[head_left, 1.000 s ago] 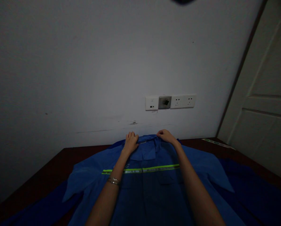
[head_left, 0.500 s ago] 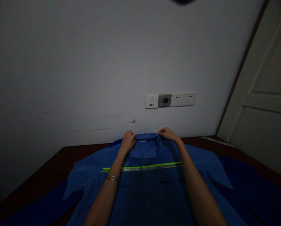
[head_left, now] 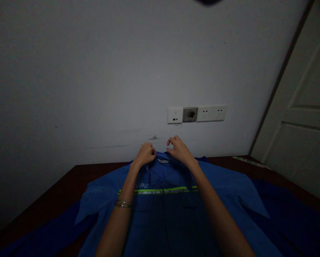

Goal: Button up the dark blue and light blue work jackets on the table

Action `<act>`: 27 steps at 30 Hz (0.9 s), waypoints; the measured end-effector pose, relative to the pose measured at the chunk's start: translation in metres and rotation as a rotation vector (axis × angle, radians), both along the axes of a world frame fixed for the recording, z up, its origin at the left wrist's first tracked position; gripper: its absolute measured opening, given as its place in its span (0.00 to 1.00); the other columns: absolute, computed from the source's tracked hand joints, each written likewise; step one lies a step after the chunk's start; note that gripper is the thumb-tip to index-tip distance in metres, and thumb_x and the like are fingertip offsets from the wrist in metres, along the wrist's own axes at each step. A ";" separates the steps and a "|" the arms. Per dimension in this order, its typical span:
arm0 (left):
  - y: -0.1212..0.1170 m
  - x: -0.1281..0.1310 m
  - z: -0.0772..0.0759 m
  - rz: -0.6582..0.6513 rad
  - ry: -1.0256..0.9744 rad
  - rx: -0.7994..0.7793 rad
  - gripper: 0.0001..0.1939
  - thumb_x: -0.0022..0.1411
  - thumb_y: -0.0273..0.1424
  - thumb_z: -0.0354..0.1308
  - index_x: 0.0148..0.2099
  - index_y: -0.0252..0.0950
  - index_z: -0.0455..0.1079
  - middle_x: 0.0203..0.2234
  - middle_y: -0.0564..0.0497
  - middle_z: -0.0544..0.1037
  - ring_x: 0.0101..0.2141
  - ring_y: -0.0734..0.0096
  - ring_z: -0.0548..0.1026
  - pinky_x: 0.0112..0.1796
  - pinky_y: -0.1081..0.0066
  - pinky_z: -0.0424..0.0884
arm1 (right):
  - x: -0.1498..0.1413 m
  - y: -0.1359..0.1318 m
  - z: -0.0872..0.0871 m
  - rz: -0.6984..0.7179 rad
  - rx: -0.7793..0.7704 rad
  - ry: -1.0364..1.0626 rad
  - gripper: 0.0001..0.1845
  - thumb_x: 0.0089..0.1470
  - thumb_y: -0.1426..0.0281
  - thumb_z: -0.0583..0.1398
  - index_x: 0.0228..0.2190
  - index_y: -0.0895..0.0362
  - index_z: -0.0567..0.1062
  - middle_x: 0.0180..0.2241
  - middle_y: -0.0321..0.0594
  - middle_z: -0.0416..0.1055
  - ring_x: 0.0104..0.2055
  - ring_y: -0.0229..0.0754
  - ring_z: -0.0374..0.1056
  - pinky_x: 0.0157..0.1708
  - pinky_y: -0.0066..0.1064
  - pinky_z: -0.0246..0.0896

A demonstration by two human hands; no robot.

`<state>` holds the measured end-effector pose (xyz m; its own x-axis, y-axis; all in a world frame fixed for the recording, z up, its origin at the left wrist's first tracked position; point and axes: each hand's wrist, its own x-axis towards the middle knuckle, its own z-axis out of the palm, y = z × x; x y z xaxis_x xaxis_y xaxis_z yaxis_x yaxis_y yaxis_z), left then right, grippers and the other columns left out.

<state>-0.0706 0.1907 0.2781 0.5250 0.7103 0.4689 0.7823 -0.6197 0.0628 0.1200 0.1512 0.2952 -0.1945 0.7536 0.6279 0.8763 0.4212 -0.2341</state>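
Right hand moves inward; collar front no longer lies flat

Since the earlier frame, the right hand (head_left: 178, 149) leaves the collar's right-hand side and comes in toward the neck label (head_left: 163, 161), now just beyond it and to its right. Its thumb and forefinger stand apart, curved, with a gap between their tips; whether the rest of this hand touches cloth, I cannot tell. The left hand (head_left: 144, 154), just left of the label, appears to pinch the collar (head_left: 161, 155) edge between thumb and fingertips.

The 2 front collar flaps, flat below the label a moment ago, are now out of that position, so the neckline looks wider and looser.

The light-blue work shirt (head_left: 229, 182) lies front up around the label, its reflective strip (head_left: 173, 190) nearer the wearer of the camera. Dark-blue fabric (head_left: 285, 210) shows underneath, on both sides of the label. Beyond the label, wall sockets (head_left: 210, 113) sit up to the right.
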 end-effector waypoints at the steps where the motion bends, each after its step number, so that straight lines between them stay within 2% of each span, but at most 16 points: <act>1: 0.001 0.000 0.000 0.005 -0.010 -0.002 0.07 0.49 0.28 0.54 0.29 0.35 0.74 0.31 0.47 0.69 0.38 0.63 0.63 0.39 0.67 0.59 | -0.011 -0.005 0.001 0.058 -0.020 -0.059 0.10 0.46 0.71 0.57 0.35 0.57 0.68 0.36 0.40 0.61 0.38 0.38 0.60 0.38 0.27 0.55; 4: 0.003 -0.002 -0.001 0.012 -0.049 -0.006 0.07 0.48 0.28 0.55 0.29 0.35 0.74 0.31 0.47 0.69 0.38 0.64 0.63 0.39 0.67 0.59 | -0.033 -0.011 -0.006 0.099 -0.088 -0.226 0.10 0.46 0.71 0.58 0.35 0.57 0.67 0.37 0.42 0.62 0.38 0.40 0.60 0.35 0.27 0.55; 8: 0.007 -0.006 -0.002 -0.018 -0.102 -0.036 0.07 0.49 0.28 0.55 0.30 0.35 0.74 0.30 0.48 0.70 0.37 0.66 0.63 0.40 0.68 0.60 | -0.041 -0.003 -0.024 0.011 -0.079 -0.347 0.12 0.48 0.74 0.56 0.38 0.58 0.66 0.41 0.46 0.63 0.44 0.45 0.58 0.38 0.29 0.55; 11: 0.010 -0.011 -0.003 -0.064 -0.099 -0.093 0.07 0.50 0.28 0.56 0.32 0.34 0.74 0.30 0.49 0.70 0.37 0.67 0.64 0.42 0.69 0.60 | -0.040 0.003 -0.032 -0.004 -0.049 -0.360 0.10 0.51 0.77 0.52 0.38 0.58 0.65 0.41 0.46 0.64 0.44 0.44 0.58 0.40 0.29 0.54; 16: 0.012 -0.022 -0.001 -0.071 -0.100 -0.129 0.07 0.50 0.28 0.56 0.34 0.35 0.73 0.32 0.48 0.69 0.39 0.67 0.64 0.44 0.69 0.60 | -0.036 0.005 -0.033 0.040 -0.075 -0.314 0.12 0.53 0.78 0.49 0.39 0.57 0.64 0.40 0.43 0.66 0.43 0.41 0.60 0.39 0.28 0.54; 20: 0.011 -0.036 0.002 0.055 -0.086 -0.154 0.16 0.46 0.31 0.60 0.40 0.34 0.70 0.34 0.48 0.70 0.38 0.66 0.65 0.40 0.70 0.62 | -0.032 0.006 -0.032 0.048 -0.105 -0.290 0.12 0.53 0.77 0.51 0.39 0.56 0.66 0.40 0.42 0.66 0.44 0.40 0.60 0.38 0.27 0.53; 23: 0.009 -0.050 0.005 0.170 -0.030 -0.304 0.14 0.43 0.32 0.60 0.35 0.31 0.71 0.29 0.48 0.72 0.34 0.67 0.67 0.35 0.72 0.63 | -0.029 0.009 -0.031 0.031 -0.143 -0.274 0.10 0.51 0.75 0.53 0.37 0.55 0.68 0.39 0.41 0.67 0.43 0.40 0.61 0.36 0.25 0.53; 27: 0.004 -0.067 0.009 0.213 -0.073 -0.582 0.06 0.44 0.29 0.57 0.26 0.31 0.71 0.19 0.52 0.71 0.24 0.73 0.67 0.27 0.76 0.60 | -0.024 0.012 -0.028 0.045 -0.172 -0.254 0.09 0.50 0.75 0.54 0.35 0.55 0.70 0.38 0.39 0.68 0.40 0.38 0.63 0.35 0.24 0.52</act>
